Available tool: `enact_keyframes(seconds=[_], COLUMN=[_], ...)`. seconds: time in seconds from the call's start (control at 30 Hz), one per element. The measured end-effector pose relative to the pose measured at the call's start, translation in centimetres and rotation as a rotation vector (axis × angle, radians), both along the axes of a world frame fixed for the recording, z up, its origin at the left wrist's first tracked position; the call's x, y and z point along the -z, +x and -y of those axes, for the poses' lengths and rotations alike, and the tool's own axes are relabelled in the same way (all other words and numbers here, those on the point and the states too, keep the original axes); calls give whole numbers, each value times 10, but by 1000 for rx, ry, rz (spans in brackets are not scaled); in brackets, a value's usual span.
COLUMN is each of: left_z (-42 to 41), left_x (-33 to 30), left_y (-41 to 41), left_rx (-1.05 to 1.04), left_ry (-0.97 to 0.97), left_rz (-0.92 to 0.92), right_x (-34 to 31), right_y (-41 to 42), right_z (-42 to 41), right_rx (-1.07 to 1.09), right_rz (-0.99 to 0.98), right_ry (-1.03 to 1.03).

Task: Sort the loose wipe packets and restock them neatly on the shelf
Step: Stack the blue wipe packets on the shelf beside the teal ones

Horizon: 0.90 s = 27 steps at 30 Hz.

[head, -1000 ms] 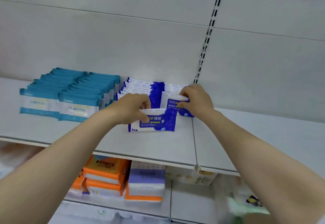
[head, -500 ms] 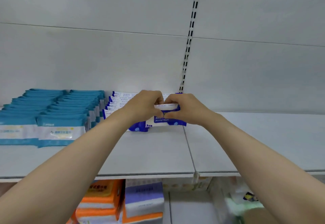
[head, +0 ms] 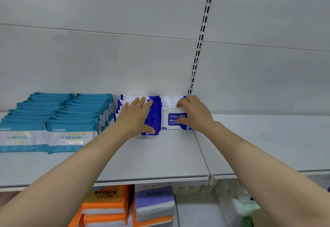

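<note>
Both hands have parted — left hand [head: 135,118] flat on blue row [head: 153,118], right hand [head: 194,114] gripping front packet [head: 174,119]; restocking seems nearly done.

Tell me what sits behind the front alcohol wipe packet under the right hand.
Behind the blue-and-white front alcohol wipe packet stand more matching packets, only their top edges showing. The right hand covers the right part of the row.

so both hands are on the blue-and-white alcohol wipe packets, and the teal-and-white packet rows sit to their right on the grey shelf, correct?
Not quite. In the head view the teal-and-white packet rows sit left of the blue-and-white alcohol wipe packets, not right. The left hand and right hand are indeed on them, on the grey shelf.
</note>
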<state>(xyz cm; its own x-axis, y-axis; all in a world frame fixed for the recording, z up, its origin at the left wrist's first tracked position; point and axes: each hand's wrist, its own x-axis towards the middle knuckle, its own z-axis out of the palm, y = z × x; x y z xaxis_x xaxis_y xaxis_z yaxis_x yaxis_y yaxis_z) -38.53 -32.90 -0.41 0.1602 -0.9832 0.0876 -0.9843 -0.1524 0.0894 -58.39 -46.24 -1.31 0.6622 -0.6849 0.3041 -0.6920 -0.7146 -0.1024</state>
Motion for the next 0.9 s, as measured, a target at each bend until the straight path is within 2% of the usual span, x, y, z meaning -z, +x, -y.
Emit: enact_keyframes(seconds=[0.33,0.63,0.73,0.9], left_z=[5,8,9,5], left_x=[14,17,15,-7], left_y=[0,1,2,-9], left_rx=[-12,-9,9,23], left_ry=[-43,-66,-40,-27], left_rz=[24,41,48,-14], right_x=[12,15,11,-19], right_y=[10,18,14,-9], right_z=[-11,-24,-28,-47], right_rx=[58,144,180,213], right_rz=[-118,-193,-172,-22], right_ry=[-157,-188,-130,-82])
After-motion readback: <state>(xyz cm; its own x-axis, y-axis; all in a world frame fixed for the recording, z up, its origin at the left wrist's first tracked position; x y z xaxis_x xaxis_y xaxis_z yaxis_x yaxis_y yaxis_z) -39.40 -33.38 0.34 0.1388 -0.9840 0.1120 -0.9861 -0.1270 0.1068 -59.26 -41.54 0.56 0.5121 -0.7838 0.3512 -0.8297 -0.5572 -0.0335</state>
